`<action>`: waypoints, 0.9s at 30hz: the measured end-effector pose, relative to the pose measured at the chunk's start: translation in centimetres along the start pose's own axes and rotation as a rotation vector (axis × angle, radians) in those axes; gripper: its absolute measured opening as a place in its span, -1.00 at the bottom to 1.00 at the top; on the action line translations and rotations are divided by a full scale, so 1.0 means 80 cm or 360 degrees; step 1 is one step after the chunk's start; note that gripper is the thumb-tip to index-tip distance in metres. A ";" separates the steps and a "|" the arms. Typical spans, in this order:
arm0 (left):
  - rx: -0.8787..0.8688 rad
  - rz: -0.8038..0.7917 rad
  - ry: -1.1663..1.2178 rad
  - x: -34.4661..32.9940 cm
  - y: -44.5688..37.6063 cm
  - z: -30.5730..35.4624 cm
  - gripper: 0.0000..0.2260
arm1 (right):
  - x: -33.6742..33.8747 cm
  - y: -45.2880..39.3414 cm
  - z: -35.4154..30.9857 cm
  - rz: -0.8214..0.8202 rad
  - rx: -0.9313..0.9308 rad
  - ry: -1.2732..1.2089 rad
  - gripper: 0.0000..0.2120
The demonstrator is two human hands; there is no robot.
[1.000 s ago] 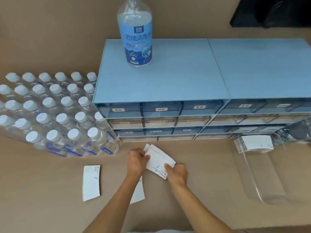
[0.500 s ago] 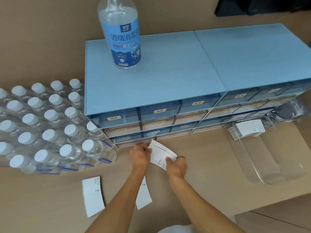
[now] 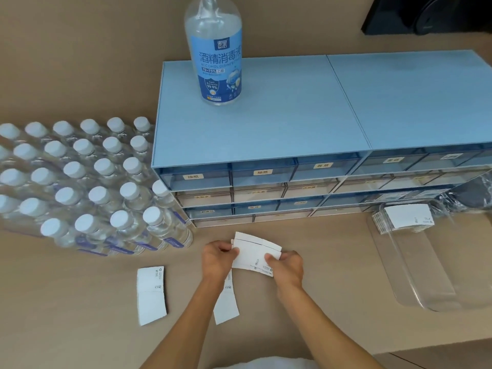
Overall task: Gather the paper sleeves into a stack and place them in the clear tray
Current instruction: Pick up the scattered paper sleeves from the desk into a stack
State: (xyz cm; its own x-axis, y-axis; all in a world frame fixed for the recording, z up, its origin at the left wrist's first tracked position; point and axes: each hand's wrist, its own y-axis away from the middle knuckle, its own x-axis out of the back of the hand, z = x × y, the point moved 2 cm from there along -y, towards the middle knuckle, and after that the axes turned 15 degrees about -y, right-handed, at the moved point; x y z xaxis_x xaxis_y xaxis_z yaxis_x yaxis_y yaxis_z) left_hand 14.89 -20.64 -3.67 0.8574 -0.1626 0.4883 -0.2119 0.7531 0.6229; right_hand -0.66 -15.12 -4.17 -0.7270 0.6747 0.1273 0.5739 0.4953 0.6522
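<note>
Plain tan table [image 3: 332,267] fills most of the frame, same tan colour running up behind everything, and there's a dark black thing [image 3: 426,14] poking in at the upper right corner, can't tell what it is. Centre to right sits a blue drawer cabinet [image 3: 266,123] with small white labels on the drawer fronts; the top row ones are Chinese, two look like 抽纸, the rest too blurry for me. On top of it, upper middle, a clear disinfectant bottle [image 3: 215,49] with a blue label: big Chinese characters, "70~75%" and "99.9%" readable. Left side of the frame is a wrapped pack of water bottles [image 3: 87,182] with white caps. Lower centre, both hands are gripping a small stack of paper sleeves [image 3: 253,254] held just above the table: left hand [image 3: 217,258] pinching the left end, right hand [image 3: 286,265] pinching the right end, fingers closed on the paper. Two more loose sleeves lie flat on the table, one [image 3: 151,295] at lower left and one [image 3: 225,302] partly under the left forearm, tiny print on them I can't read. At the right, the clear tray [image 3: 426,288] already has a pile of sleeves [image 3: 404,217] at its far end.
</note>
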 end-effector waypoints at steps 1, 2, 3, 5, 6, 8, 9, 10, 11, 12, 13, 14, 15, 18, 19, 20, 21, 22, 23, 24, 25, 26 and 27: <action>0.0013 0.0019 0.0047 0.003 0.006 -0.003 -0.91 | 0.002 0.000 -0.001 -0.0035 0.0001 0.0000 -0.77; 0.0025 0.0041 0.0099 0.006 0.012 -0.007 -0.88 | 0.003 0.000 -0.002 -0.0075 0.0006 0.0010 -0.76; 0.0043 0.0066 0.0157 0.009 0.019 -0.010 -0.87 | 0.003 0.000 -0.003 -0.0123 0.0018 0.0025 -0.75; 0.0092 0.0126 0.0291 0.017 0.034 -0.017 -0.87 | 0.003 0.002 -0.007 -0.0252 0.0061 0.0077 -0.73; 0.0120 0.0162 0.0371 0.020 0.043 -0.024 -0.88 | 0.000 0.003 -0.010 -0.0327 0.0094 0.0126 -0.72; 0.0183 0.0250 0.0527 0.026 0.062 -0.037 -0.90 | -0.008 0.005 -0.018 -0.0498 0.0177 0.0271 -0.73; 0.0214 0.0309 0.0591 0.028 0.072 -0.045 -0.90 | -0.015 0.007 -0.022 -0.0593 0.0216 0.0361 -0.75; 0.0240 0.0375 0.0650 0.030 0.081 -0.054 -0.88 | -0.022 0.009 -0.027 -0.0692 0.0254 0.0454 -0.76; 0.0272 0.0441 0.0716 0.030 0.090 -0.062 -0.84 | -0.030 0.011 -0.031 -0.0790 0.0293 0.0558 -0.77; 0.0317 0.0504 0.0787 0.029 0.099 -0.070 -0.80 | -0.038 0.015 -0.034 -0.0882 0.0330 0.0662 -0.77; 0.0390 0.0562 0.0855 0.027 0.107 -0.079 -0.77 | -0.048 0.020 -0.037 -0.0972 0.0366 0.0773 -0.77; 0.0486 0.0609 0.0914 0.024 0.114 -0.087 -0.75 | -0.057 0.025 -0.038 -0.1063 0.0401 0.0887 -0.77; 0.0603 0.0640 0.0976 0.021 0.121 -0.095 -0.76 | -0.067 0.029 -0.037 -0.1149 0.0439 0.1020 -0.76; 0.1019 0.0574 0.1294 0.003 0.136 -0.116 -0.84 | -0.093 0.042 -0.029 -0.1364 0.0544 0.1403 -0.89; 0.1132 0.0526 0.1427 -0.005 0.141 -0.120 -0.86 | -0.102 0.046 -0.025 -0.1416 0.0578 0.1536 -0.87; 0.1207 0.0498 0.1539 -0.014 0.148 -0.122 -0.86 | -0.110 0.049 -0.020 -0.1463 0.0621 0.1669 -0.81; 0.1252 0.0495 0.1629 -0.023 0.154 -0.123 -0.86 | -0.116 0.052 -0.017 -0.1507 0.0675 0.1815 -0.76; 0.1282 0.0506 0.1706 -0.033 0.159 -0.122 -0.84 | -0.121 0.055 -0.015 -0.1545 0.0755 0.1965 -0.72; 0.1302 0.0526 0.1772 -0.041 0.164 -0.120 -0.81 | -0.126 0.057 -0.013 -0.1562 0.0832 0.2104 -0.68; 0.1319 0.0558 0.1822 -0.047 0.167 -0.117 -0.79 | -0.129 0.058 -0.011 -0.1564 0.0904 0.2213 -0.64; 0.1337 0.0594 0.1849 -0.052 0.169 -0.114 -0.78 | -0.131 0.059 -0.009 -0.1561 0.0943 0.2278 -0.62; 0.1361 0.0631 0.1857 -0.055 0.170 -0.111 -0.76 | -0.133 0.058 -0.007 -0.1555 0.0968 0.2320 -0.61; 0.1388 0.0667 0.1867 -0.056 0.170 -0.107 -0.74 | -0.133 0.057 -0.005 -0.1551 0.0991 0.2344 -0.61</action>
State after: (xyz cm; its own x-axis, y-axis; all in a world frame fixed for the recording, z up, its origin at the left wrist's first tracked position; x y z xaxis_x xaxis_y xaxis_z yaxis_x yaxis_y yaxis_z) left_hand 12.16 -4.23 -2.66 0.4545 0.8603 0.2311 -0.3695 -0.0541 0.9277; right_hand 9.54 -20.27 -2.27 -0.3464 -0.7157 0.6064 -0.3986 0.6975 0.5955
